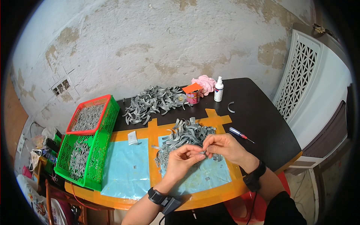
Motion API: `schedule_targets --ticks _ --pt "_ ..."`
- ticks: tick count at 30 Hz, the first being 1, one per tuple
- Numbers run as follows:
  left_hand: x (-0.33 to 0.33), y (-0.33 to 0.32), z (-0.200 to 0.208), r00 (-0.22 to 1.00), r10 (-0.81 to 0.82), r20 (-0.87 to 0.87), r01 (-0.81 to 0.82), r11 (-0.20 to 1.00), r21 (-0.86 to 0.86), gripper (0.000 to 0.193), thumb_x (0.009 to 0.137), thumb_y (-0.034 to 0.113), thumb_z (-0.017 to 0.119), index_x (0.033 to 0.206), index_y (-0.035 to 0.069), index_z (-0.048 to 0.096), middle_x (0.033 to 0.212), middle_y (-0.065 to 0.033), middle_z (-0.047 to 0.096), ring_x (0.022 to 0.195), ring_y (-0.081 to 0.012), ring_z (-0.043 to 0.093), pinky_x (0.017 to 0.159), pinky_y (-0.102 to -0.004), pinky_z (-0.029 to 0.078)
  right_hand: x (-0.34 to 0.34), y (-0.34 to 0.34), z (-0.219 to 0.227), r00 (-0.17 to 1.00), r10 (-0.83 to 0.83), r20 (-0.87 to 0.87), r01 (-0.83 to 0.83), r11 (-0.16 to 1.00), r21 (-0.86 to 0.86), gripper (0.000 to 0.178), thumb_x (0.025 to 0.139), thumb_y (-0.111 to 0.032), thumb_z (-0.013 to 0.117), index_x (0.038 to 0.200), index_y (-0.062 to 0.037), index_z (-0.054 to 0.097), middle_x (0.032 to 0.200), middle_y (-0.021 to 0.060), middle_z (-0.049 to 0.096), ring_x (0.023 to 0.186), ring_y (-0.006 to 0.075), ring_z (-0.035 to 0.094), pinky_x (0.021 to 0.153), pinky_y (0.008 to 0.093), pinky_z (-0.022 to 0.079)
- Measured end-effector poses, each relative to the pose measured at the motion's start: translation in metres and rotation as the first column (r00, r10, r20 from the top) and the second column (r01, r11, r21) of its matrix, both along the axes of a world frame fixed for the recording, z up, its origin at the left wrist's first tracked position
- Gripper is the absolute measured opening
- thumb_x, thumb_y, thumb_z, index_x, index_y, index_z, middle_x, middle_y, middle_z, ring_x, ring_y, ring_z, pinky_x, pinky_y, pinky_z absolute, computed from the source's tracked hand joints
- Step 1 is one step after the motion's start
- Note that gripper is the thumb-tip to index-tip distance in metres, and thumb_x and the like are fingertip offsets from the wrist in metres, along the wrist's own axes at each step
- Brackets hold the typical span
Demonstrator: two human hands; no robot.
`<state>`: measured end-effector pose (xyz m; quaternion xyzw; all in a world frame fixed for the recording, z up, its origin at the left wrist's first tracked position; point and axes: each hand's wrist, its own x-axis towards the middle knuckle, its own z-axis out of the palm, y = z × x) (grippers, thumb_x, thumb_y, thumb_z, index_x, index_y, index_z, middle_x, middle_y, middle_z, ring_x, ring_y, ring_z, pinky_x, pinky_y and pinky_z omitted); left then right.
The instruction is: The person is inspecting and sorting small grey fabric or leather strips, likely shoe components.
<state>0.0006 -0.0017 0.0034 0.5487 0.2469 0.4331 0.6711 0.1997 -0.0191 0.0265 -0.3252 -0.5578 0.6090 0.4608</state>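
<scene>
My left hand point(181, 160) and my right hand point(224, 147) meet over the front of a heap of curved grey strips point(187, 134). The fingertips of both are pinched together around a small grey piece point(205, 153), mostly hidden between them; its exact shape is too small to tell. Under the hands lies a light-blue sheet point(191, 187) bordered with orange tape. Small grey bits point(161, 155) gather along the left side of the heap.
A larger pile of grey strips point(153, 103) lies at the back. Red point(87, 132) and green baskets point(96, 157) at left hold small grey pieces. Behind are a can point(193, 97), pink cloth point(204, 84) and white spray bottle point(219, 92); a screwdriver point(240, 134) lies right.
</scene>
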Motion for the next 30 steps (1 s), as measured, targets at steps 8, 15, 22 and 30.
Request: schedule_targets --ticks 8,15,22,30 --pt "0.001 -0.002 0.005 0.989 0.132 -0.066 -0.117 0.974 0.192 0.02 0.077 -0.008 0.069 0.096 -0.002 0.066 0.102 -0.0074 0.064 0.091 -0.0122 0.063 0.08 -0.0227 0.052 0.004 -0.002 0.005 0.995 0.089 0.047 -0.089 0.996 -0.002 0.01 0.085 0.001 0.062 0.094 0.0044 0.065 0.098 0.0076 0.056 0.082 0.0147 0.062 0.072 0.0257 0.051" --pt "-0.002 -0.004 0.011 0.985 0.083 -0.152 -0.064 0.99 0.129 0.028 0.078 -0.008 0.069 0.105 -0.003 0.062 0.102 -0.0091 0.065 0.094 -0.0142 0.063 0.082 -0.0253 0.053 0.003 -0.002 0.003 0.997 0.072 0.02 -0.069 0.992 -0.106 0.013 0.084 -0.002 0.065 0.094 0.0025 0.06 0.091 0.0083 0.061 0.082 0.0148 0.064 0.072 0.0261 0.052" --pt "0.0 -0.003 0.01 0.992 0.067 -0.11 -0.047 0.983 0.176 0.034 0.077 -0.009 0.068 0.109 -0.002 0.059 0.101 -0.0099 0.066 0.092 -0.0155 0.064 0.085 -0.0277 0.052 0.003 0.0 0.0 0.995 0.093 -0.024 -0.095 0.989 -0.109 0.022 0.084 -0.004 0.065 0.102 0.001 0.053 0.092 0.0089 0.063 0.083 0.0144 0.064 0.073 0.0263 0.051" --pt "-0.001 -0.003 0.01 0.991 0.06 -0.122 -0.031 0.975 0.222 0.036 0.077 -0.011 0.067 0.11 -0.002 0.059 0.1 -0.0097 0.065 0.092 -0.0148 0.062 0.083 -0.0269 0.051 -0.001 -0.001 0.0 0.992 0.087 -0.086 -0.098 0.986 -0.132 0.023 0.084 -0.003 0.065 0.103 0.0011 0.052 0.092 0.0079 0.062 0.08 0.0118 0.061 0.07 0.0241 0.05"
